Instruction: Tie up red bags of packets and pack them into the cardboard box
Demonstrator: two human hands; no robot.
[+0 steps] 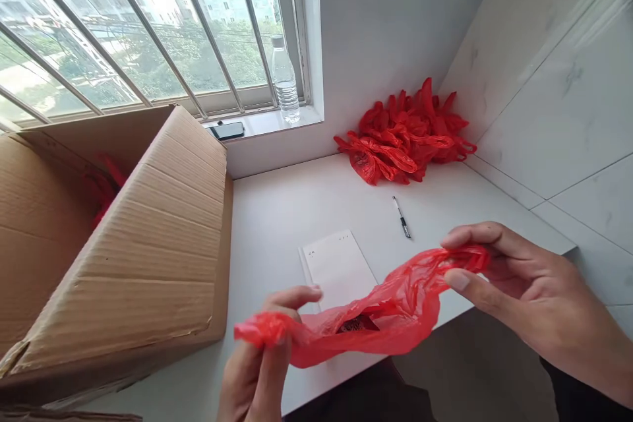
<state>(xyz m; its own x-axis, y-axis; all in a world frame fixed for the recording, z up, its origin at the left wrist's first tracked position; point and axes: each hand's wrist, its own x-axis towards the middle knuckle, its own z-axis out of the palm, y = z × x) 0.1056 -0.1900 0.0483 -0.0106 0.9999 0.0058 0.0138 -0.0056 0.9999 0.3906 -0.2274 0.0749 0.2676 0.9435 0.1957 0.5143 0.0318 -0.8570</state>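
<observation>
A thin red plastic bag is stretched between my two hands, above the front edge of the white table. My left hand pinches one bunched end, with its index finger raised apart. At the other end, my right hand grips the gathered plastic between thumb and fingers. The bag's middle sags, and something dark shows through a gap there, too unclear to name. Behind the bag lies a white notebook with small marks on its cover, partly covered by the bag.
On the left stands an open cardboard box with red plastic inside. A heap of red plastic bags lies against the back wall. A black pen is on the table. The windowsill holds a water bottle and a phone.
</observation>
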